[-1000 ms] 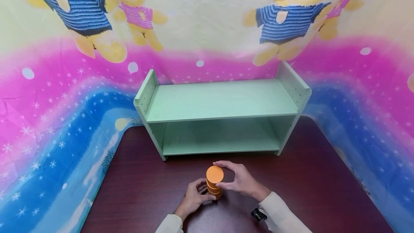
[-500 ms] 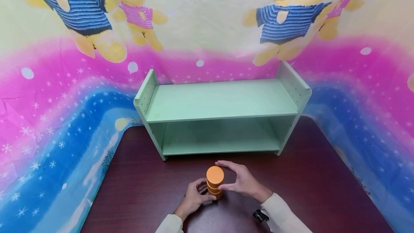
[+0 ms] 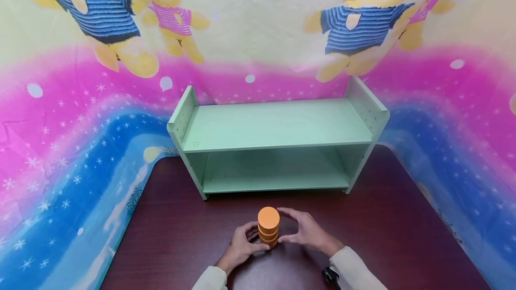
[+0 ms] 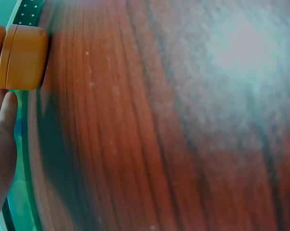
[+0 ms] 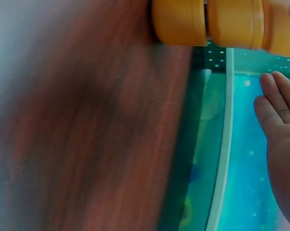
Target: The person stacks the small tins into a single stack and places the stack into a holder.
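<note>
Orange cylindrical containers [image 3: 268, 219] stand stacked upright on a dark reddish-brown, wood-grained table [image 3: 177, 232]. I see the left hand [image 3: 241, 244] curled round the lower ones; the right hand [image 3: 308, 232] is loosely spread just beside, contact unclear to me. Behind stands a pale-green two-tier shelf [image 3: 278, 124].

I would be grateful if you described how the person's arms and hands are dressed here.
The left hand and right hand are gloveless. Both arms wear pale cream long sleeves: the left sleeve and right sleeve look plain, without visible markings. A small black object sits at the right cuff; its exact nature is unclear.
</note>
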Available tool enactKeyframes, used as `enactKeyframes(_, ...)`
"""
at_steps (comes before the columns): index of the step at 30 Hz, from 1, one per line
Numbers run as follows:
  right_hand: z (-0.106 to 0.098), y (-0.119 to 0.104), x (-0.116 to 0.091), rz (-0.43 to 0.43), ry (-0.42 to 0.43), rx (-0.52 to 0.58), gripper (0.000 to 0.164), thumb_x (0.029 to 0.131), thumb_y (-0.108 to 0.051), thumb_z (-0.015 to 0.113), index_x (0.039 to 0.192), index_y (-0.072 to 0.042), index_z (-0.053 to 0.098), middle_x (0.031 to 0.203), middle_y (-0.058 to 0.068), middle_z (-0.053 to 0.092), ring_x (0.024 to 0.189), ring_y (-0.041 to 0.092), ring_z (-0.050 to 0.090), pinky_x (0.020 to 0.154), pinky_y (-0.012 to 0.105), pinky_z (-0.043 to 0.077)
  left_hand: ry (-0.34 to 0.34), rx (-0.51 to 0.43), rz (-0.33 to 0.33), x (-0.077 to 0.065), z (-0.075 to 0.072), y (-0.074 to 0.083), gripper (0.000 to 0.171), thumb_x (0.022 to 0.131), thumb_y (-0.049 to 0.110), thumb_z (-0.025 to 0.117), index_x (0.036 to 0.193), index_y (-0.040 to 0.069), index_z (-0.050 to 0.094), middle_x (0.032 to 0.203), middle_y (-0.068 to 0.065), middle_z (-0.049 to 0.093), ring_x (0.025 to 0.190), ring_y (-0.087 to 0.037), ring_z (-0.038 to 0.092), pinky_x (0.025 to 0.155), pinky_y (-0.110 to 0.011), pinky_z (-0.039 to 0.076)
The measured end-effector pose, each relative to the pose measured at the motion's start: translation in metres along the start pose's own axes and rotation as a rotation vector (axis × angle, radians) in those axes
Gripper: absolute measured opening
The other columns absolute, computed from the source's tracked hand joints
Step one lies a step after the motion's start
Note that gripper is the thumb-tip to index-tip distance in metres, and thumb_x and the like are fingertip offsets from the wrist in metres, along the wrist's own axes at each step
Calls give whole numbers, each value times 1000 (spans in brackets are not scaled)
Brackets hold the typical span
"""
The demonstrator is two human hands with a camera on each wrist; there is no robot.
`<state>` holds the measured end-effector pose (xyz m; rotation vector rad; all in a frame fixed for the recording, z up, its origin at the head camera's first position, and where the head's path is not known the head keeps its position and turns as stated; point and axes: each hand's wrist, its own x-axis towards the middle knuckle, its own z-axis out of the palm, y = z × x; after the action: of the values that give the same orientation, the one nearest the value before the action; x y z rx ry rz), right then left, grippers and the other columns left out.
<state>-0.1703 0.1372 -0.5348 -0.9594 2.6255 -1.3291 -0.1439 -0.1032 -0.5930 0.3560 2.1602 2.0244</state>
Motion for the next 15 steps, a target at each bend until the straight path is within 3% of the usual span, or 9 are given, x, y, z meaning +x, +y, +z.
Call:
enactKeyframes(9, 11, 11, -6, 21, -21, 22, 69, 77, -26, 88, 134, 1, 58, 130, 12, 64, 119, 29, 61, 98, 46, 52, -30, -9, 20, -1, -4, 2, 64, 71, -7, 87, 128, -11, 58, 125, -24, 63, 120, -37, 59, 100, -32, 51)
enactKeyframes(15, 21, 16, -10, 34, -27, 23, 68, 77, -25, 88, 132, 2, 59, 129, 13, 65, 119, 28, 61, 99, 43, 53, -46, -19, -13, -2, -5, 3, 64, 71, -10, 85, 128, -10, 57, 126, -23, 61, 121, -41, 57, 99, -37, 52)
